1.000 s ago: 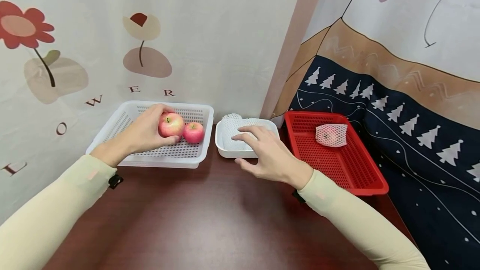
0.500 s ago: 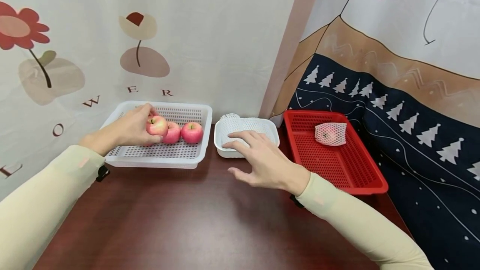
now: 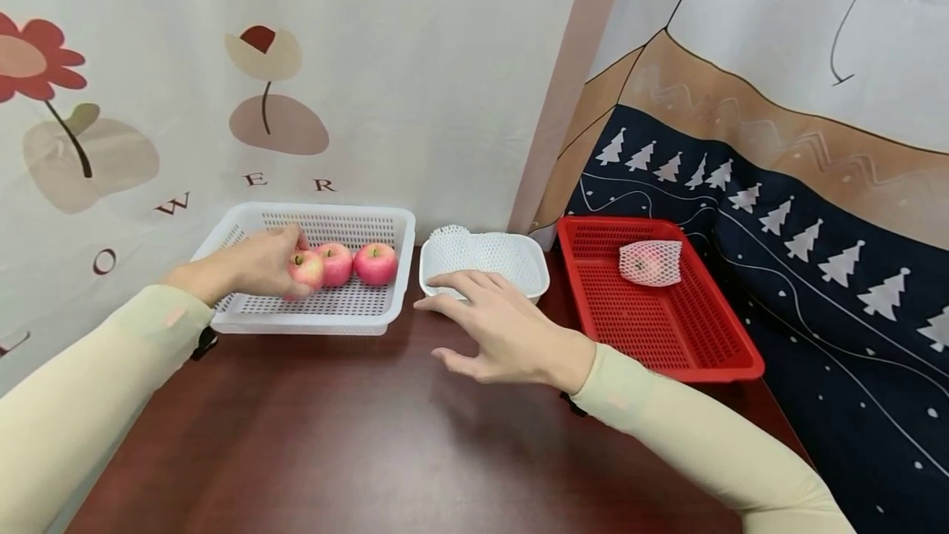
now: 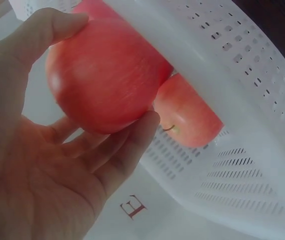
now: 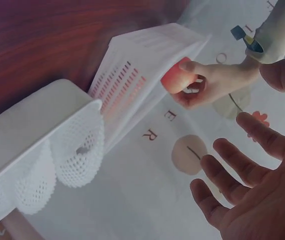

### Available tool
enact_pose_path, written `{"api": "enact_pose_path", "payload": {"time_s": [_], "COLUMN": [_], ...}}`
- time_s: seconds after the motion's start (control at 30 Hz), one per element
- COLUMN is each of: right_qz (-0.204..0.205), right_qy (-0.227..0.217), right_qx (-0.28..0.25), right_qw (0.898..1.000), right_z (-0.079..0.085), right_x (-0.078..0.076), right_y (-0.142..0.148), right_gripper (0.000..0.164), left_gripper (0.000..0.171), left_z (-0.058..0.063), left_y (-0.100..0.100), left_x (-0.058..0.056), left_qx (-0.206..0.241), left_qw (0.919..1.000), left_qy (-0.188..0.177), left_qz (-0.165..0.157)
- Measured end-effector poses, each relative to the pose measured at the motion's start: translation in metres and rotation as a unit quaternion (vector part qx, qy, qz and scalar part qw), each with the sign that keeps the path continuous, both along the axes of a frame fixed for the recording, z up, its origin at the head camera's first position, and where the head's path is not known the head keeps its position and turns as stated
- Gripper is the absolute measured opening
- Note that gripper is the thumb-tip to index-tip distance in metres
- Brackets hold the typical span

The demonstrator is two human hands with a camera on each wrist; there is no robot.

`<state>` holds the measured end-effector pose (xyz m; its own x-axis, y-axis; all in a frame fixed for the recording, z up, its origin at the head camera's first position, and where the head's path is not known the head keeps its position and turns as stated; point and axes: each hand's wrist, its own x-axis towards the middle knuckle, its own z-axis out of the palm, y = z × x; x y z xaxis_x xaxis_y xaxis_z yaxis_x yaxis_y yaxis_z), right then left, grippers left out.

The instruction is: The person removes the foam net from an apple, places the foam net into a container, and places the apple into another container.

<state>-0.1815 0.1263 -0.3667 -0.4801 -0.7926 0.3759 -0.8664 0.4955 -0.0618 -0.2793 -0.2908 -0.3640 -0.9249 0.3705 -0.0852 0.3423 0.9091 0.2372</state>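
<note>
My left hand (image 3: 259, 264) grips a red-yellow apple (image 4: 107, 75) between thumb and fingers, at the left part of the white basket (image 3: 296, 325). Two more apples sit in that basket: a pink one (image 3: 337, 263) right beside the held apple, and a redder one (image 3: 376, 264) to its right. Over the table's middle my right hand (image 3: 511, 328) hovers with fingers spread, holding nothing. Just beyond it stands a small white tub (image 3: 537, 270) with white foam net sleeves (image 3: 454, 250) in it, partly hidden by the hand in the head view.
A red basket (image 3: 660, 369) stands at the right, holding one apple in a foam net (image 3: 650, 263). Printed curtains (image 3: 415, 89) hang close behind the baskets. The dark wooden table (image 3: 356, 427) stretches in front.
My left hand has moved left with its apple and lowered it, and the middle apple has come into view. The right hand has drifted slightly left and nearer the body.
</note>
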Motion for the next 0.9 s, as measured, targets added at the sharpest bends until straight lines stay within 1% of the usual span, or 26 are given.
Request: {"api": "enact_pose_path", "payload": {"time_s": [0.13, 0.27, 0.37, 0.43, 0.53, 0.57, 0.67, 0.7, 0.77, 0.8, 0.83, 0.9], "right_qz": [0.006, 0.008, 0.008, 0.011, 0.021, 0.032, 0.039, 0.041, 0.041, 0.032, 0.028, 0.022], "right_qy": [-0.004, -0.017, -0.023, -0.025, -0.029, -0.032, -0.039, -0.042, -0.038, -0.035, -0.034, -0.031], "right_qx": [0.009, 0.017, 0.015, 0.009, -0.01, -0.022, -0.028, -0.028, -0.018, -0.005, 0.004, 0.02], "right_qw": [1.0, 1.0, 1.0, 1.0, 0.999, 0.999, 0.998, 0.998, 0.998, 0.999, 0.999, 0.999], "right_z": [-0.002, -0.006, -0.008, -0.009, -0.015, -0.026, -0.031, -0.03, -0.027, -0.015, -0.014, -0.011], "right_x": [-0.002, -0.007, -0.012, -0.015, -0.023, -0.034, -0.04, -0.04, -0.039, -0.03, -0.03, -0.029], "right_y": [-0.005, -0.011, -0.015, -0.018, -0.021, -0.022, -0.025, -0.026, -0.029, -0.031, -0.033, -0.036], "right_gripper": [0.058, 0.057, 0.056, 0.055, 0.053, 0.054, 0.053, 0.053, 0.053, 0.051, 0.053, 0.054], "left_gripper": [0.077, 0.077, 0.079, 0.076, 0.076, 0.075, 0.085, 0.087, 0.085, 0.084, 0.08, 0.082], "left_z": [-0.003, -0.005, -0.006, -0.007, -0.007, -0.007, -0.005, -0.005, -0.005, -0.004, -0.004, -0.005], "left_y": [0.001, 0.002, 0.003, 0.003, 0.003, 0.004, 0.006, 0.006, 0.008, 0.008, 0.009, 0.009], "left_x": [-0.001, -0.002, -0.003, -0.005, -0.007, -0.008, -0.009, -0.01, -0.011, -0.011, -0.011, -0.013], "left_qx": [-0.011, -0.029, -0.038, -0.039, -0.048, -0.051, -0.067, -0.072, -0.078, -0.08, -0.083, -0.09], "left_qw": [0.9999, 0.9992, 0.9984, 0.9981, 0.9974, 0.9972, 0.9958, 0.9953, 0.9942, 0.9936, 0.9929, 0.9917], "left_qy": [-0.01, -0.027, -0.042, -0.048, -0.052, -0.053, -0.059, -0.062, -0.073, -0.078, -0.083, -0.089], "left_qz": [-0.002, 0.002, 0.002, -0.002, -0.012, -0.014, -0.018, -0.018, -0.017, -0.017, -0.018, -0.022]}}
